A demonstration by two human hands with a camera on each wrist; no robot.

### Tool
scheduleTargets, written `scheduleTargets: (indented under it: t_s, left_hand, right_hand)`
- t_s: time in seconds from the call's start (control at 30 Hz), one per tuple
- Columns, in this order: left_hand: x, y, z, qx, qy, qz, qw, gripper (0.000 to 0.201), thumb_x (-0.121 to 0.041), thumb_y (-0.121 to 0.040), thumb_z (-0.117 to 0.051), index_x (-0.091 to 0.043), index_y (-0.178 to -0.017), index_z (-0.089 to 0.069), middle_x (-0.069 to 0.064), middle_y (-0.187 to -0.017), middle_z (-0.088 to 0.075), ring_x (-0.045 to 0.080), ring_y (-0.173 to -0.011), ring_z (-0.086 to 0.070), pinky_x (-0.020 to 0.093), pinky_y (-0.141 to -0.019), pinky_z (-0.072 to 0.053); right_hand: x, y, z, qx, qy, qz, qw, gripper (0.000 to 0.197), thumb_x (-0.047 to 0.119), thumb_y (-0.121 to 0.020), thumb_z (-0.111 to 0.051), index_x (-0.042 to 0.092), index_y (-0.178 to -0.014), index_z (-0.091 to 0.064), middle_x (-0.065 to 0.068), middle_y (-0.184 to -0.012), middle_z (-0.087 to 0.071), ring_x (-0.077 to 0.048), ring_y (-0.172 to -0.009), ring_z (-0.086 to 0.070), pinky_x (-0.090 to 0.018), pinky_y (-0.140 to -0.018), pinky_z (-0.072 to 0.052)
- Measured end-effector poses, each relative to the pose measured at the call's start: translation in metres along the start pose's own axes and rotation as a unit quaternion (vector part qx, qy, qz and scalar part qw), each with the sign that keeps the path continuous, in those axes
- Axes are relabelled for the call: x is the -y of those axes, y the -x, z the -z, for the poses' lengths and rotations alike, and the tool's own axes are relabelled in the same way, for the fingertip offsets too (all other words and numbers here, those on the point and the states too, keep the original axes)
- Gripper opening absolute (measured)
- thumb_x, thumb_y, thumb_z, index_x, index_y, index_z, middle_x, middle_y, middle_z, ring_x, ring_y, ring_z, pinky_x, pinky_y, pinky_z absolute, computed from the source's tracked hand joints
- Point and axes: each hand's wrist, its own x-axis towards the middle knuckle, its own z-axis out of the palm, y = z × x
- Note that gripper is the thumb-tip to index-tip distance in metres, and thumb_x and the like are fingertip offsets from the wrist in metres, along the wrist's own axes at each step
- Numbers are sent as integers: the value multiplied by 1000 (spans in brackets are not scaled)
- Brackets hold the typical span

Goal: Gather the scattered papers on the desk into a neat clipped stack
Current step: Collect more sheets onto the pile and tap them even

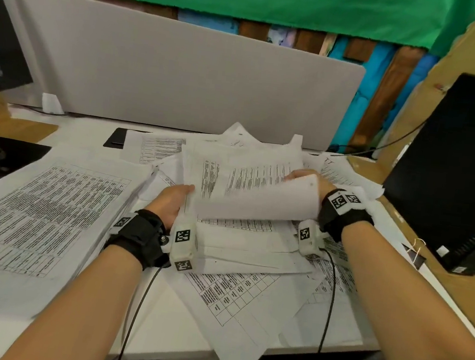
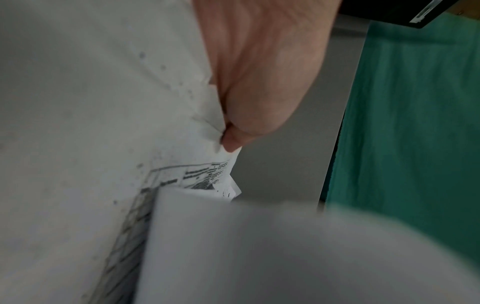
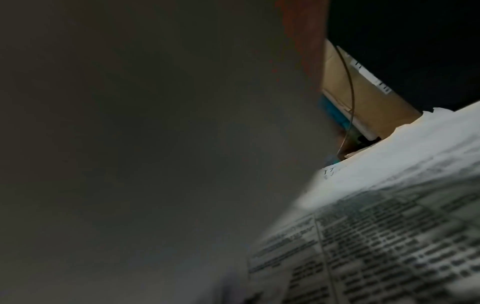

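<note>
I hold a bundle of printed sheets [image 1: 248,181] lifted over the middle of the desk, one hand on each side. My left hand [image 1: 173,199] grips its left edge; in the left wrist view the thumb [image 2: 233,131] pinches the white paper [image 2: 103,102]. My right hand [image 1: 304,177] grips the right edge, and one sheet curls down over that wrist. The right wrist view is mostly dark behind paper, with a printed sheet [image 3: 389,236] lying below. A squared pile of printed sheets [image 1: 43,211] lies at the left. Loose sheets [image 1: 246,299] sprawl beneath my hands, some overhanging the desk's front edge.
A grey partition [image 1: 182,79] closes the back of the white desk [image 1: 177,330]. A black monitor [image 1: 0,43] stands at the left and a black computer case [image 1: 456,175] at the right. A flat black object [image 1: 118,138] lies near the back. Cables hang from both wrists.
</note>
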Motion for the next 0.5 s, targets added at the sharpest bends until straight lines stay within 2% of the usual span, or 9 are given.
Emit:
scheduleTargets:
  t_s: [0.03,0.07,0.13,0.17,0.23,0.33,0.4,0.47,0.5]
  left_hand:
    - [-1,2,1,-1,11,4,1000,36,-26,-100,-47,-3,-126,-55,13,-106,-67,30,-91,-65,38,-71,-54]
    - [-2,3,0,3,21,7,1000,39,-32,-99,-48,-6,-126,-56,13,-111,-68,31,-98,-65,41,-80,-55]
    - [-2,3,1,28,0,8,1000,44,-40,-94,-54,-10,-127,-57,12,-120,-67,31,-108,-64,45,-94,-52]
    - [-3,6,-1,52,-29,-2,998,43,-34,-94,-57,-10,-129,-56,12,-122,-66,30,-107,-65,45,-93,-52]
    - [-1,5,-2,80,-61,-33,994,38,-9,-95,-55,-3,-132,-52,12,-122,-64,24,-96,-68,36,-78,-59]
    - [0,4,1,51,-1,-72,996,36,2,-96,-47,-3,-132,-50,14,-124,-62,19,-88,-68,31,-65,-58]
    - [-1,5,6,44,89,-91,991,31,-3,-98,-45,-8,-128,-52,13,-119,-65,23,-94,-66,35,-64,-58]
    - [-2,4,3,40,157,-87,983,25,-7,-100,-43,-11,-123,-52,8,-107,-66,21,-90,-64,32,-54,-58]
    - [-1,5,6,27,165,-87,982,24,-9,-100,-43,-11,-123,-52,8,-105,-65,21,-87,-63,30,-53,-57]
  right_hand:
    - [11,7,-10,55,37,15,998,30,-4,-94,-44,12,-75,-60,-10,-102,-64,-13,-80,-62,-16,-66,-43]
    - [13,8,-15,63,57,-1,996,28,-4,-91,-47,15,-80,-64,0,-103,-64,-16,-81,-60,-20,-65,-44]
    - [13,4,-23,90,80,31,992,24,-1,-91,-50,16,-89,-67,8,-110,-62,-11,-77,-58,-21,-65,-45]
    - [14,2,-28,90,105,68,988,20,2,-92,-54,17,-94,-67,7,-116,-62,-10,-84,-60,-22,-72,-47]
    - [16,2,-31,126,31,73,989,12,17,-94,-59,22,-103,-67,4,-127,-62,-15,-106,-61,-33,-91,-48]
    - [14,-5,-30,75,-36,35,996,12,23,-100,-50,22,-108,-59,-15,-111,-59,-22,-88,-63,-35,-79,-51]
    - [11,-8,-21,12,143,-19,989,22,21,-103,-42,9,-114,-58,-24,-106,-59,-28,-89,-62,-37,-86,-49]
    - [2,-5,-15,21,240,-56,969,38,46,-96,-51,10,-89,-61,-13,-82,-61,-25,-73,-61,-41,-96,-51]
    - [-2,-4,-18,70,255,-57,963,48,61,-86,-57,13,-80,-57,-8,-72,-55,-23,-64,-58,-44,-91,-55]
